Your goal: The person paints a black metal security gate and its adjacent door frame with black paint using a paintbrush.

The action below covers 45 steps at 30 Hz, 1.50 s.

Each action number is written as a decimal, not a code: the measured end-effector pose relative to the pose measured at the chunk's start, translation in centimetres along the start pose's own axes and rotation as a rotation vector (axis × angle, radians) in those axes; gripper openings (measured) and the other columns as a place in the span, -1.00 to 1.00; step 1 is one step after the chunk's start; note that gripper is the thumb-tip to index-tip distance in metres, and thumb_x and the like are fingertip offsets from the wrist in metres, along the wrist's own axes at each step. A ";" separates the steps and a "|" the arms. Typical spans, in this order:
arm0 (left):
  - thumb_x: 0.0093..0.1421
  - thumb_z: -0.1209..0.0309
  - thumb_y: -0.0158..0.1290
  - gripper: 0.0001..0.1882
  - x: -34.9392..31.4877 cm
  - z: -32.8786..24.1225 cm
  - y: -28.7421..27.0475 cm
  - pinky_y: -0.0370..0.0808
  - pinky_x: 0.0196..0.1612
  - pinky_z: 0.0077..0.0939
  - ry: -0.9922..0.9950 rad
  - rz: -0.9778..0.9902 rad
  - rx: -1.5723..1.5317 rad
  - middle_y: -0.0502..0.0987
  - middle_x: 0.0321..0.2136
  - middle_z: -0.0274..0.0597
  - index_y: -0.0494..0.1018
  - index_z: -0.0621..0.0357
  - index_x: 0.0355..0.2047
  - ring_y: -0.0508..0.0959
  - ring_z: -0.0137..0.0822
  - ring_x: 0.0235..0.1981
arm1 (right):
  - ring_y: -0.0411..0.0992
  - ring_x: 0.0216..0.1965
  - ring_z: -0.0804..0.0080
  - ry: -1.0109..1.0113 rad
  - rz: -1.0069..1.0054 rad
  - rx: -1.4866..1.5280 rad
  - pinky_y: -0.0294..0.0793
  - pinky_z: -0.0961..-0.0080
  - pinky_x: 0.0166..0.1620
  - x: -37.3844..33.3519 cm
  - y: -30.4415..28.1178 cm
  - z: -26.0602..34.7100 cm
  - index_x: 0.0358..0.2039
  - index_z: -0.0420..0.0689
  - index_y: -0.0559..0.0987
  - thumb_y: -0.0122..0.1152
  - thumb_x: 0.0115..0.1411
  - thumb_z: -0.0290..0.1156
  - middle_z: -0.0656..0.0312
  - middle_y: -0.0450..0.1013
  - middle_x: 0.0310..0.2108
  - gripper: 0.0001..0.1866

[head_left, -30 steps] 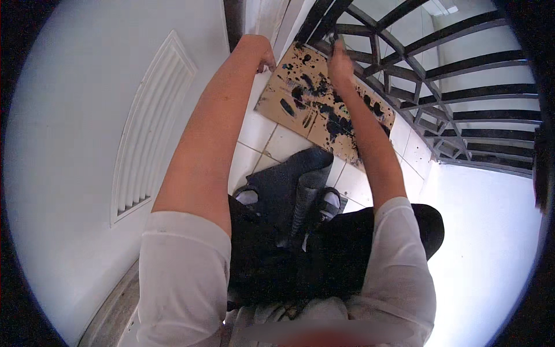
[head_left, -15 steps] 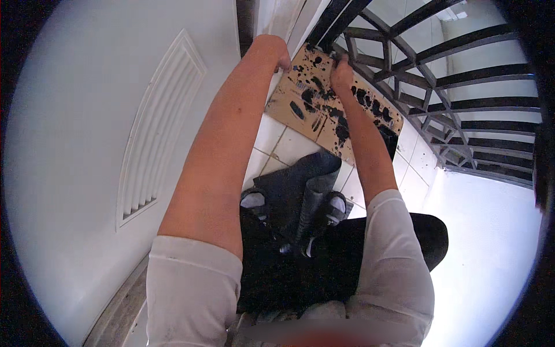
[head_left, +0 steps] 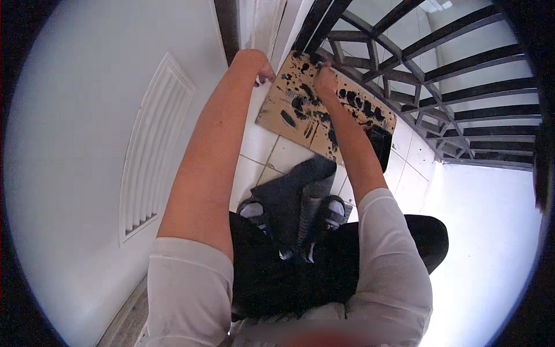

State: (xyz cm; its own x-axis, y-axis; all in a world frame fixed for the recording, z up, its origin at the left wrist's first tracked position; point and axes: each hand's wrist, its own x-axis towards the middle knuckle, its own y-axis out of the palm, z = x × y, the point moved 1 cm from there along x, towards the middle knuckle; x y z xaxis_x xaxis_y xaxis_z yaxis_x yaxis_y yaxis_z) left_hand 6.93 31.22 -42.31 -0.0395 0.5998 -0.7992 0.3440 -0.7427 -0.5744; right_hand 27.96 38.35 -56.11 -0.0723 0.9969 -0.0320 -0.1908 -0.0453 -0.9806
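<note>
My right hand [head_left: 326, 82] is closed at the foot of the black metal gate [head_left: 399, 78], above a cardboard sheet [head_left: 299, 134] spotted with black paint. Whatever its fingers grip is too small and dark to make out. Out to the left, beside the white door frame [head_left: 267, 26], hangs my left hand [head_left: 263, 70]. Its fingers are curled, with a small bluish-white bit at the tips that I cannot name. A black tray [head_left: 380, 147] stands at the cardboard's near right corner, partly behind my right forearm.
A white door [head_left: 87, 144] with a louvred vent [head_left: 156, 150] fills the left side. Between my sandalled feet lies a dark, partly rolled mat [head_left: 295, 182] on white floor tiles [head_left: 248, 173]. A white wall [head_left: 480, 231] rises at the right.
My left hand has moved left and down, away from the cardboard's far corner. My right hand stays at the gate's foot; the whole view has shifted slightly.
</note>
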 end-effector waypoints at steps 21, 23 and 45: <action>-0.01 -0.08 -0.03 -0.41 2.0 -0.5 -0.4 0.35 -0.39 -0.47 0.019 0.156 0.009 0.46 -0.37 -0.21 0.36 -0.10 0.00 0.33 -0.40 -0.51 | 0.43 -0.43 -0.05 -0.543 0.071 -0.234 0.44 0.11 -0.40 -3.7 -13.0 -7.2 0.08 -0.16 0.09 0.03 0.05 -0.44 -0.16 0.41 -0.48 -0.43; 0.00 -0.07 -0.03 -0.43 2.1 -0.1 -0.5 0.34 -0.41 -0.46 0.043 0.103 0.055 0.45 -0.42 -0.22 0.39 -0.07 -0.03 0.32 -0.40 -0.54 | 0.41 -0.45 -0.14 -0.491 -0.054 -0.018 0.39 0.04 -0.44 -4.2 -16.1 -8.8 -0.10 -0.15 0.18 0.03 0.07 -0.41 -0.15 0.41 -0.49 -0.61; 0.02 0.09 0.04 -0.71 0.4 4.9 -0.9 0.21 -0.64 -0.64 -0.101 0.091 -0.291 0.37 -0.64 -0.41 0.46 0.01 -0.41 0.24 -0.57 -0.69 | 0.47 -0.48 0.07 -0.576 -0.311 -0.390 0.47 0.22 -0.51 -3.8 -21.0 -12.3 0.01 0.02 0.11 -0.01 -0.02 -0.58 -0.01 0.39 -0.38 -0.44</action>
State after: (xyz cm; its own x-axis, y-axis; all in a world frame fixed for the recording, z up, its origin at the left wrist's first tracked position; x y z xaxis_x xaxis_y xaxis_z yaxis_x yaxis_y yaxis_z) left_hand 2.02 30.68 -42.97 -0.0847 0.4916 -0.8667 0.6036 -0.6667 -0.4372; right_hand 44.31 36.32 -37.82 -0.5921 0.7636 0.2576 0.0663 0.3648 -0.9287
